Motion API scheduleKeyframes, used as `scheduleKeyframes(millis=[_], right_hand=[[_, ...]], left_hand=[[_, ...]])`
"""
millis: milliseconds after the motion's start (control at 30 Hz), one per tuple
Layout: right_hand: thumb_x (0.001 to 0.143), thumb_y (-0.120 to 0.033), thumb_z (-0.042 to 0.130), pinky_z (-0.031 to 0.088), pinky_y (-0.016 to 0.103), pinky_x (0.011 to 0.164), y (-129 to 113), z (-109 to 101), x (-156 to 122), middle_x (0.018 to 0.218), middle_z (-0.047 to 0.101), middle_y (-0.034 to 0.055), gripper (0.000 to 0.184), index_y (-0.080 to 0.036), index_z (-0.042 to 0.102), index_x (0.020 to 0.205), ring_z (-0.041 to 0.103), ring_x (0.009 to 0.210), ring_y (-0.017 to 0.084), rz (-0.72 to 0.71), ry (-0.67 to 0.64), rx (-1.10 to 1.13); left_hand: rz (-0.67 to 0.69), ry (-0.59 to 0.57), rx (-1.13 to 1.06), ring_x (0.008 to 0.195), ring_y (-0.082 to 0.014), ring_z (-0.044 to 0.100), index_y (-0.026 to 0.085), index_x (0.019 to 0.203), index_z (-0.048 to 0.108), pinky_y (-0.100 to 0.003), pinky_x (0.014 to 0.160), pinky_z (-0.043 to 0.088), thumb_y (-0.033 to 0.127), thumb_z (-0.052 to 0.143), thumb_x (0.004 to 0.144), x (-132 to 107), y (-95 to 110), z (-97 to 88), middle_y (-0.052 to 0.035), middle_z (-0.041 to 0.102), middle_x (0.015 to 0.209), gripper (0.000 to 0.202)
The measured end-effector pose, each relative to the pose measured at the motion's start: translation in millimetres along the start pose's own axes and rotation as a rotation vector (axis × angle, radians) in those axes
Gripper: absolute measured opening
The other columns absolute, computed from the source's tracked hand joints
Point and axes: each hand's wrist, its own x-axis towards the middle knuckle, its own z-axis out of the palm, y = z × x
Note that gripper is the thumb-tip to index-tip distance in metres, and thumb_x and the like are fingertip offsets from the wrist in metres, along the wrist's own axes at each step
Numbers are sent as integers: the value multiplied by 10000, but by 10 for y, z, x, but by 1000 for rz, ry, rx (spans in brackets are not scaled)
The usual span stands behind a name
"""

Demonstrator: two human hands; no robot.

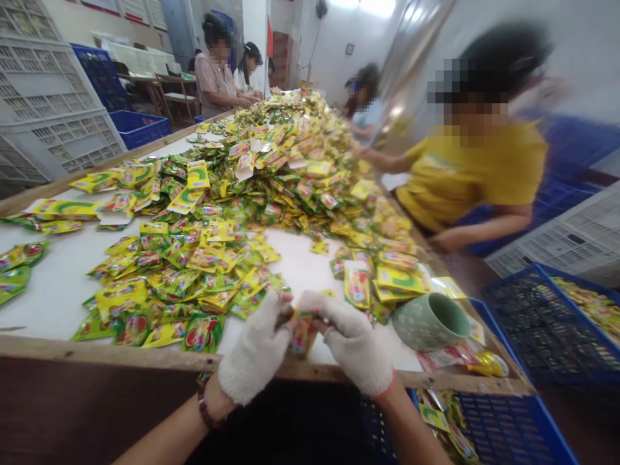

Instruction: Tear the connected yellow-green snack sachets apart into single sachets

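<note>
Both my hands wear white knitted gloves with bare fingertips, and they meet over the near edge of the table. Between them is a small printed box, blurred, with a pale flap at its top. My left hand pinches its left side, fingers closed. On the right side, my right hand is closed on the same box near the flap. Left of my hands lies a spread of small green and yellow packets. To the right, flat yellow boxes lie beside a green patterned cup tipped on its side.
A long heap of packets and boxes runs down the wood-edged table. Blue crates stand below and right; white crates are stacked left. A person in a yellow shirt sits close on the right; others work farther off.
</note>
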Motion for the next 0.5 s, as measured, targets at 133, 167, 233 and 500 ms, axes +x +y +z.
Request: scheduleKeyframes(millis=[133,167,233,500], right_hand=[[820,-261,589,532,326,723,131,205,-152,868,692,59,234,-184,615,1040,647,775,195,184,265,210],[815,-279,604,538,333,732,153,245,-179,884,705,62,259,-182,619,1055,656,785,200,216,252,261],[800,-286,627,536,356,794,174,293,-199,946,719,71,256,-182,656,1032,664,863,222,202,218,285],[799,-305,608,510,295,699,108,244,-79,771,665,23,136,-193,659,857,614,742,185,216,172,294]], left_hand=[[-47,-27,-153,950,-172,675,203,1148,472,-323,847,551,212,529,851,-42,-103,-77,-69,689,1075,302],[-28,-27,-122,981,-177,665,201,1145,506,-332,882,536,210,541,846,-46,-125,-90,-70,686,1100,301],[32,-21,-35,1010,-185,651,198,1101,580,-346,930,506,210,558,832,-31,-147,-116,-64,690,1103,271],[-77,-149,-222,759,-154,625,159,959,591,-292,712,530,219,586,762,262,-12,-176,-19,654,803,206]])
